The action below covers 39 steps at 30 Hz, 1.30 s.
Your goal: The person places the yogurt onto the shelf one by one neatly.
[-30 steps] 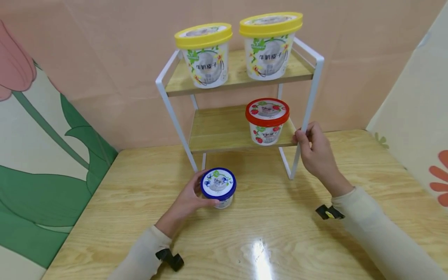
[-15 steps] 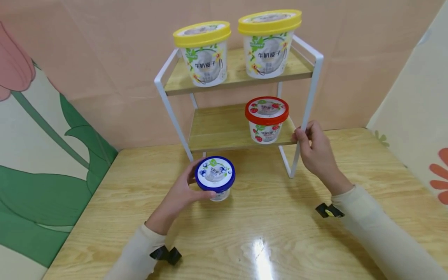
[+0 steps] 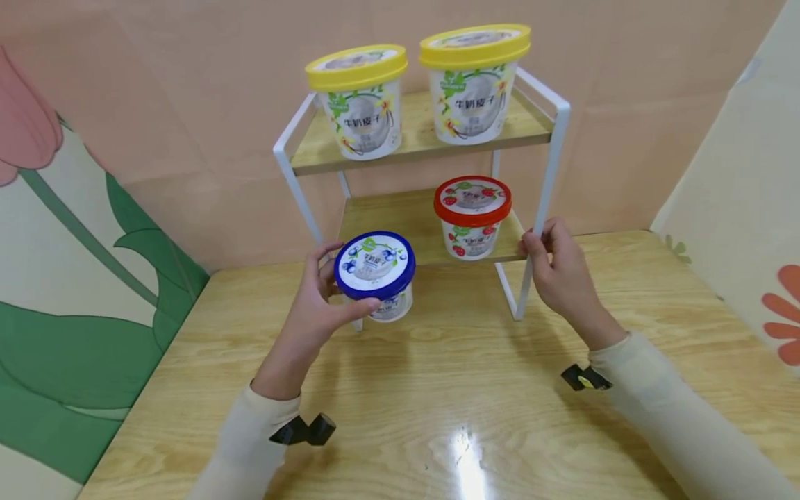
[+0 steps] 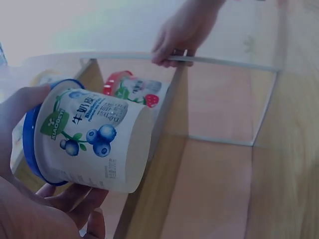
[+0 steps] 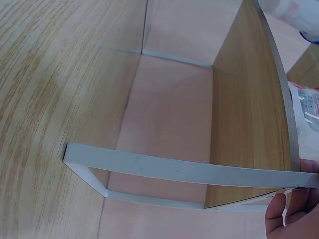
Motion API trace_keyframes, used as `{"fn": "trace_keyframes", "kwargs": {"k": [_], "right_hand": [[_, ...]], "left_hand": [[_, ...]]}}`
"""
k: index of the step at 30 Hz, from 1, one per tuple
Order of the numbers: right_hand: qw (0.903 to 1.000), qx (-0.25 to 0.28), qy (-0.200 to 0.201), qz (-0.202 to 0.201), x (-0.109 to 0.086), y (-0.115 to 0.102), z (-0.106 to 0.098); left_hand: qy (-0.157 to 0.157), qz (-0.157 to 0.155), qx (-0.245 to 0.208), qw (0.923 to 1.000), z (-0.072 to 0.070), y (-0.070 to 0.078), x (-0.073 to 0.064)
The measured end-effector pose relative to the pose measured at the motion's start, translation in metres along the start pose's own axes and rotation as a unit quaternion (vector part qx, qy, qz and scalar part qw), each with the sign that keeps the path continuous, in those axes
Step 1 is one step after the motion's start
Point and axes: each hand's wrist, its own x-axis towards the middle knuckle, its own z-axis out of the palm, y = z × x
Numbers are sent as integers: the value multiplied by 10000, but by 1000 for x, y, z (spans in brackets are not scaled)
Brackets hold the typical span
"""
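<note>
My left hand (image 3: 312, 316) grips a white paper tub with a blue lid (image 3: 375, 267), printed with blueberries, fingers on its far side and thumb at the front. The tub is lifted off the table, tilted, in front of the lower shelf's left part. In the left wrist view the blueberry tub (image 4: 94, 137) shows its printed side and base. My right hand (image 3: 559, 281) pinches the right front post of a two-tier rack (image 3: 542, 184) at lower-shelf height. A red-lidded strawberry tub (image 3: 471, 222) stands on the right of the lower shelf (image 3: 400, 215).
Two larger yellow-lidded tubs, one at left (image 3: 362, 107) and one at right (image 3: 475, 90), stand on the upper shelf (image 3: 415, 114). The rack stands on a wooden table (image 3: 400, 403) against a pink backdrop (image 3: 187, 139).
My left hand has raised the blue-lidded tub from the table up toward the lower shelf, tilting it. The right hand has kept its hold on the rack post.
</note>
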Motion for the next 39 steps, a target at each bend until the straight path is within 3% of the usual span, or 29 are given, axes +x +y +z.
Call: {"fn": "trace_keyframes", "kwargs": {"k": [9,17,39], "right_hand": [[10000,56,4,-27,1,-1,1],[10000,50,30,-42,1,-3,-1],[9998,93,125,-136,-1,-1,2]], "left_hand": [[268,115,-191,9994,4,8,7],[490,439,-329,9973,4,8,11],[380,494,-206,9978,11,4,25]]}}
